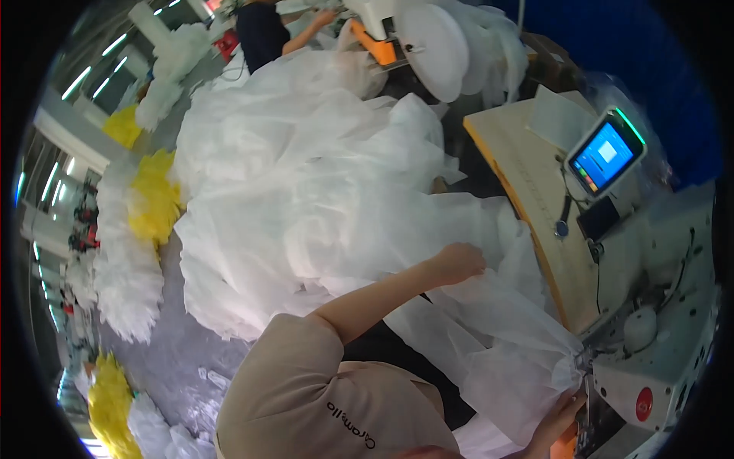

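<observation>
While the left hand (460, 263) is curled shut with a pinch of thin white cloth (489, 336) in its fingers, the right hand (558, 421) is low down, next to the white machine (650, 375). The right hand touches the cloth there, but some of its fingers are hidden, so I cannot tell how tight its grip is. The cloth hangs just past the left edge of the wooden table (527, 172) and runs down to the machine, near the table's bottom corner. A big white heap (306, 183) puffs up past the left hand, off the table's left edge.

On the table, a white sheet (562, 118) lies by the top edge. A lit screen (606, 154) is near the right edge, with a flat black thing (599, 219) just below it. Far off, at the top, another person (262, 34) in dark clothes reaches toward a second machine (375, 46). Yellow cloth (153, 199) sits on the left.
</observation>
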`<state>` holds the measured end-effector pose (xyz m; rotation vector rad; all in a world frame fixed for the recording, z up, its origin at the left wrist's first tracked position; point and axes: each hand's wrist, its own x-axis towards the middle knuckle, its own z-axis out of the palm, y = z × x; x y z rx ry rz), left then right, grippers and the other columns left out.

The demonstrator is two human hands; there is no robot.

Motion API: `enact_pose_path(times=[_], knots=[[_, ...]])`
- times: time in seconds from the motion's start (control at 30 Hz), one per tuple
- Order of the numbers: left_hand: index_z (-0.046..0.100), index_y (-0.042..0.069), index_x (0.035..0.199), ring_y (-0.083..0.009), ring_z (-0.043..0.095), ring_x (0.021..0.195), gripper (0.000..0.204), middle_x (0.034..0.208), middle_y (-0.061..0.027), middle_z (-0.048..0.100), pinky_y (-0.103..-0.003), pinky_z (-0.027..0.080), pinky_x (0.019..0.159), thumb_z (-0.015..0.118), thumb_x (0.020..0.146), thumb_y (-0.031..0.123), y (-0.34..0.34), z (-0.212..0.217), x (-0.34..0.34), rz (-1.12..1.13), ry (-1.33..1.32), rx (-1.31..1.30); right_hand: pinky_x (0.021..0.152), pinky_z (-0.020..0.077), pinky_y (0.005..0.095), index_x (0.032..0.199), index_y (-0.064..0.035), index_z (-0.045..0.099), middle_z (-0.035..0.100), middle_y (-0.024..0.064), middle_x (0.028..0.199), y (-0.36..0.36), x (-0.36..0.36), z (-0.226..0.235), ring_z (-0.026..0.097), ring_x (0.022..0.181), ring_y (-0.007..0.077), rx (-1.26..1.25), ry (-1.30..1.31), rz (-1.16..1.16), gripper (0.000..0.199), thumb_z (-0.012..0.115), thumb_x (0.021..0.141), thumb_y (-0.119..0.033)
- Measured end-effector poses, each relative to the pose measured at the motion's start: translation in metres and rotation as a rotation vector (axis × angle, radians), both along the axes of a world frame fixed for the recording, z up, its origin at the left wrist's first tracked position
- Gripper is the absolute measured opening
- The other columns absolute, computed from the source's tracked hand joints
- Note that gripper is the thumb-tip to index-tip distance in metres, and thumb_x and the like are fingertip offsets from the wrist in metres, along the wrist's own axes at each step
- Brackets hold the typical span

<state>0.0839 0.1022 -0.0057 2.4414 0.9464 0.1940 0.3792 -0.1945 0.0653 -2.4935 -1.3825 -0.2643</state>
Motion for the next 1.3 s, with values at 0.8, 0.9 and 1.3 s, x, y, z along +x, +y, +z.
enact_pose_path(times=[0.8, 0.9, 1.3], knots=[[0.049, 0.005, 0.109, -0.0303, 0.056, 0.093, 0.035, 0.101, -0.0149, 0.055, -0.038, 0.045, 0.078, 0.064, 0.078, 0.009, 0.014, 0.040, -0.040, 0.320, -0.335, 0.524, 0.072, 0.0389, 0.0258, 0.095, -0.0009, 0.052, 0.050, 0.0006, 0.081, 0.027, -0.017, 0.011, 0.047, 0.078, 0.0113, 0.614, 0.740, -0.171, 0.015, 0.058, 0.087, -0.012], [0.051, 0.006, 0.107, -0.0287, 0.055, 0.093, 0.029, 0.096, -0.0144, 0.055, -0.038, 0.045, 0.080, 0.059, 0.078, 0.003, 0.022, 0.059, -0.017, 0.168, -0.189, 0.716, 0.073, 0.0384, 0.0237, 0.094, -0.0016, 0.054, 0.051, 0.0002, 0.084, 0.011, -0.019, 0.034, 0.046, 0.080, 0.0086, 0.431, 0.357, -0.148, 0.015, 0.061, 0.085, -0.011], [0.055, 0.002, 0.093, -0.0163, 0.058, 0.087, 0.024, 0.094, -0.0082, 0.061, -0.029, 0.045, 0.078, 0.043, 0.076, -0.010, 0.007, 0.111, 0.068, -0.174, -0.406, -0.030, 0.065, 0.0426, 0.0270, 0.091, -0.0046, 0.061, 0.058, 0.0057, 0.075, -0.070, -0.008, 0.047, 0.053, 0.069, 0.0165, 0.764, 0.671, -0.711, 0.014, 0.066, 0.078, -0.007]])
